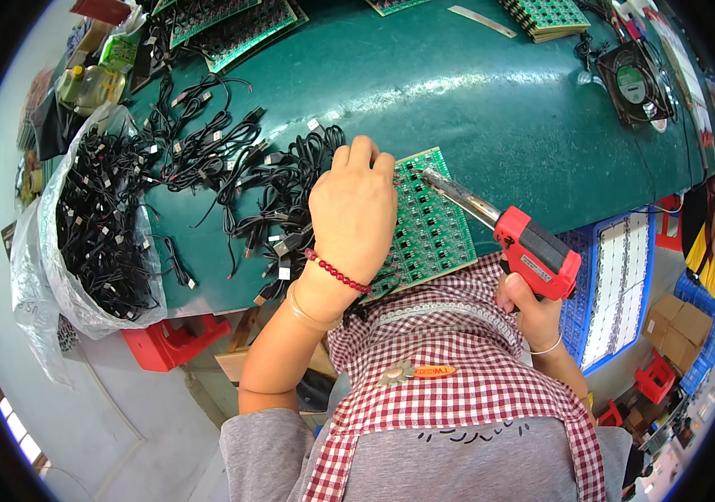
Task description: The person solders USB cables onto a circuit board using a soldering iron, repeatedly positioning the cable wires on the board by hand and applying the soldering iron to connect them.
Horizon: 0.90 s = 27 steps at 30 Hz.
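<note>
A green circuit board panel (437, 226) with rows of small dark components lies on the green table in front of me. My left hand (353, 205) is over the panel's left edge, back up, with the fingers bent down and close together. Its fingertips and whatever they pinch are hidden. Beside that hand lies a heap of black cables (278, 197) with small plugs. My right hand (529, 309) is closed round the handle of a red and black soldering gun (533, 251). The gun's metal nozzle points left, its tip over the panel's upper part.
A clear plastic bag (52, 243) full of black cables hangs at the table's left edge. More circuit panels (249, 38) lie at the far left, and a stack of them (546, 17) at the far right. A small black fan (635, 84) stands at right; a blue crate (617, 284) is below.
</note>
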Each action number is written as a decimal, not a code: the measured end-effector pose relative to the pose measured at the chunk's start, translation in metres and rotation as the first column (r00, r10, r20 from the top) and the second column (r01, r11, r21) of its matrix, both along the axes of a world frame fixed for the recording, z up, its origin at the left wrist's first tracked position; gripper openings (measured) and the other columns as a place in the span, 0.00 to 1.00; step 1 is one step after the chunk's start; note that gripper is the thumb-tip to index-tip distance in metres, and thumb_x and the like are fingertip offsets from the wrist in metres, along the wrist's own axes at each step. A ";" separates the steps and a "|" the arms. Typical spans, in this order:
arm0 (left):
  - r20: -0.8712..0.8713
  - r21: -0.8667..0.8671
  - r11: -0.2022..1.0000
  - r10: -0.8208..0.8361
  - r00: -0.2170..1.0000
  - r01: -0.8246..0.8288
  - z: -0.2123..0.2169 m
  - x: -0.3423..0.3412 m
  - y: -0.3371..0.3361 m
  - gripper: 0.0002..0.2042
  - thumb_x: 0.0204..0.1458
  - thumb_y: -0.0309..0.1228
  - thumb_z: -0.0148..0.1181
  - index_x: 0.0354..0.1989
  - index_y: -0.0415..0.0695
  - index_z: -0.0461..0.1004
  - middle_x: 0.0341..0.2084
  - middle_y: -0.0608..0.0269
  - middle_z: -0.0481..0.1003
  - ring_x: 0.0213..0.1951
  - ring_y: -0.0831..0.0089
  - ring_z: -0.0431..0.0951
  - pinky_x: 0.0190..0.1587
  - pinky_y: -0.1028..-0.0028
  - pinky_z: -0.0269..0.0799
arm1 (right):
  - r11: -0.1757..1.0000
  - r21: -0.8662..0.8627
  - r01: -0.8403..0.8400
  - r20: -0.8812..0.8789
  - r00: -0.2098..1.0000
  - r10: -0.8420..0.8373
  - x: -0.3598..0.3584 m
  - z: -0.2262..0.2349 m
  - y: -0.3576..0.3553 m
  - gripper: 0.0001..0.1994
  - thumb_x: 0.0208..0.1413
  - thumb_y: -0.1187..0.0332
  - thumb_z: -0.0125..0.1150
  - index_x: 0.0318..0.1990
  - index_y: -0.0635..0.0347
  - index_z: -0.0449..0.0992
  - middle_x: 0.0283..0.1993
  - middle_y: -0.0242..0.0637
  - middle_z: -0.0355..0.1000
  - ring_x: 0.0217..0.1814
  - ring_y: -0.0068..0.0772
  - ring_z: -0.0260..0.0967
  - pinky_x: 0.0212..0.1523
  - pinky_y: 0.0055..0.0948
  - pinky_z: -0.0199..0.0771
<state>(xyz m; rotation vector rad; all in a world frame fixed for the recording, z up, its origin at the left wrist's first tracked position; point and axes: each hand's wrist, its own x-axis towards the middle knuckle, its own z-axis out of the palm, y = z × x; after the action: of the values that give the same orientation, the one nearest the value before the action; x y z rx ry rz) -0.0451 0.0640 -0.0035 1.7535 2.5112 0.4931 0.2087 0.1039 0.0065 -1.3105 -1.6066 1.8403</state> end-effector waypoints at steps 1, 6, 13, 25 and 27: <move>-0.002 -0.005 1.000 0.000 1.000 0.000 0.000 0.000 0.000 0.03 0.43 0.24 0.58 0.27 0.42 0.72 0.33 0.63 0.70 0.35 0.65 0.73 0.31 0.69 0.73 | 1.000 -0.006 0.003 -0.007 1.000 -0.003 0.000 0.000 0.000 0.14 0.57 0.69 0.54 0.48 0.68 0.67 0.18 0.33 0.65 0.17 0.22 0.59 0.20 0.23 0.59; 0.008 0.020 1.000 0.007 1.000 -0.007 -0.001 0.000 0.000 0.02 0.43 0.24 0.58 0.26 0.42 0.72 0.33 0.64 0.70 0.35 0.65 0.74 0.31 0.68 0.73 | 1.000 -0.023 0.013 -0.021 1.000 -0.014 0.000 0.001 -0.001 0.14 0.57 0.69 0.54 0.48 0.68 0.67 0.18 0.33 0.64 0.17 0.22 0.59 0.20 0.23 0.59; 0.062 0.033 0.999 -0.014 0.998 0.012 0.002 -0.001 -0.002 0.01 0.43 0.25 0.59 0.25 0.43 0.73 0.32 0.64 0.70 0.35 0.65 0.73 0.31 0.68 0.72 | 0.999 -0.039 0.017 -0.037 0.999 -0.019 0.006 -0.003 -0.003 0.13 0.57 0.69 0.54 0.46 0.67 0.67 0.18 0.33 0.64 0.17 0.22 0.59 0.21 0.23 0.60; -0.007 0.023 0.997 -0.072 0.997 0.072 -0.004 -0.002 -0.002 0.04 0.42 0.23 0.59 0.27 0.43 0.73 0.33 0.61 0.69 0.35 0.63 0.72 0.33 0.68 0.72 | 0.999 -0.024 -0.030 0.024 0.999 0.030 0.007 -0.006 -0.003 0.07 0.57 0.70 0.54 0.29 0.63 0.71 0.20 0.33 0.67 0.19 0.20 0.62 0.22 0.22 0.61; -0.006 0.018 0.997 -0.073 0.997 0.073 -0.003 -0.002 -0.001 0.04 0.42 0.23 0.59 0.27 0.43 0.73 0.33 0.61 0.69 0.35 0.63 0.72 0.34 0.67 0.72 | 0.998 0.052 -0.031 0.036 0.999 0.029 0.007 -0.011 -0.006 0.08 0.57 0.70 0.54 0.28 0.63 0.71 0.20 0.33 0.67 0.19 0.20 0.62 0.22 0.22 0.61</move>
<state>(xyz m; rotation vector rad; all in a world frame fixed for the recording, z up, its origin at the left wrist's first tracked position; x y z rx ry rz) -0.0466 0.0626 -0.0067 1.8470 2.4437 0.5092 0.2162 0.0976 -0.0041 -1.3103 -1.6899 1.7885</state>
